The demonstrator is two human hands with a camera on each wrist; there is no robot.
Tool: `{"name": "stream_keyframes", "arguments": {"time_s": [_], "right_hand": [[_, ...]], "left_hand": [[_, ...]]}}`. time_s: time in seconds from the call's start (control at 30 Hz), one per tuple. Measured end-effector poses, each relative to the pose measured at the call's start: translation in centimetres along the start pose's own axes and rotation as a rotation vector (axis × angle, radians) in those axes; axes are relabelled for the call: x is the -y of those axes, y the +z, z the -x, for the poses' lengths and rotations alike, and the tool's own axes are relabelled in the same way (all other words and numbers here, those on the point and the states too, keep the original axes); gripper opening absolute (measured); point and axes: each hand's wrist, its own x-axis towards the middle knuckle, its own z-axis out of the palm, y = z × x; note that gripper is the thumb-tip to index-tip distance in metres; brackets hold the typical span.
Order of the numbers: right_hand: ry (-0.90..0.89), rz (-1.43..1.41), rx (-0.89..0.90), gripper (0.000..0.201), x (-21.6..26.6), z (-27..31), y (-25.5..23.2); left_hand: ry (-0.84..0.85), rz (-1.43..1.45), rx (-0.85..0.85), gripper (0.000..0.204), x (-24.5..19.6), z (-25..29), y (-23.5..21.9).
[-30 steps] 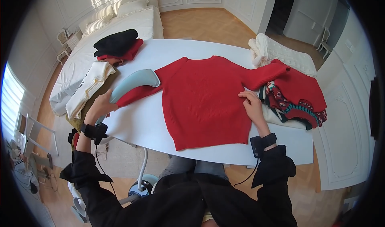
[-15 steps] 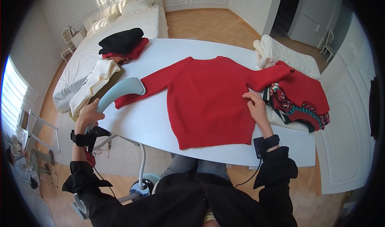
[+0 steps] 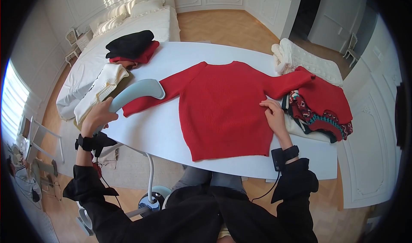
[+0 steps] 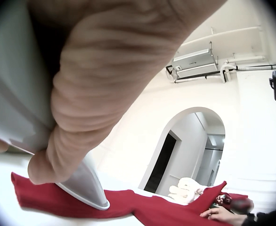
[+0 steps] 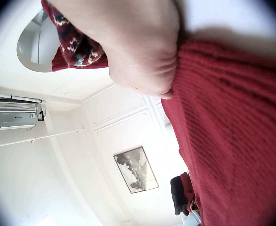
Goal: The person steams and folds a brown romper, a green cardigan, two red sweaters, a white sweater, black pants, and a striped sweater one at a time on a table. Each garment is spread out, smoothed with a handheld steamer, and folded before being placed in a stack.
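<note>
A red ribbed sweater [image 3: 225,110] lies spread on the white board [image 3: 210,50], both sleeves out to the sides. The left hand [image 3: 98,115] grips a pale blue handheld steamer [image 3: 139,90], whose head lies over the left sleeve; the left wrist view shows the steamer head [image 4: 88,186] against the red sleeve [image 4: 44,197]. At the sweater's right side edge rests the right hand [image 3: 274,116], fingers loosely bent on the knit. In the right wrist view the hand [image 5: 138,56] touches the ribbed fabric [image 5: 223,127], its fingertips mostly hidden.
Folded clothes [image 3: 328,97] in red, patterned and cream are stacked at the board's right end. A black garment [image 3: 128,44] and a white one [image 3: 101,86] lie at the left end. A steamer base [image 3: 152,200] stands on the floor, with a bed [image 3: 159,24] beyond the board.
The steamer head moved left and outward along the sleeve, then came back partway toward the sweater's body. The right hand stays at the sweater's side edge.
</note>
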Motion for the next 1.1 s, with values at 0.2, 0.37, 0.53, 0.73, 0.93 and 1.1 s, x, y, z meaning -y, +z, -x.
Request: {"name": "stream_keyframes", "arguments": {"time_s": [0.2, 0.37, 0.53, 0.73, 0.93, 1.1], "right_hand": [[0.02, -0.009, -0.001, 0.026, 0.0, 0.0, 0.0], [0.002, -0.003, -0.004, 0.026, 0.0, -0.1, 0.0], [0.01, 0.009, -0.002, 0.026, 0.2, -0.2, 0.2], [0.018, 0.022, -0.012, 0.026, 0.3, -0.3, 0.2], [0.029, 0.041, -0.016, 0.025, 0.9, -0.6, 0.2], [0.037, 0.053, -0.016, 0.025, 1.2, -0.8, 0.2]], "left_hand": [[0.192, 0.019, -0.022, 0.031, -3.6, -4.5, -0.7], [0.24, 0.095, -0.071, 0.032, -7.6, -7.4, -1.5], [0.206, 0.203, -0.074, 0.031, -8.5, -11.5, -1.9], [0.232, 0.358, -0.138, 0.028, -9.0, -16.9, -1.1], [0.229, 0.381, -0.234, 0.027, -9.8, -23.1, 0.4], [0.153, 0.358, -0.32, 0.033, -10.9, -26.7, 2.0]]}}
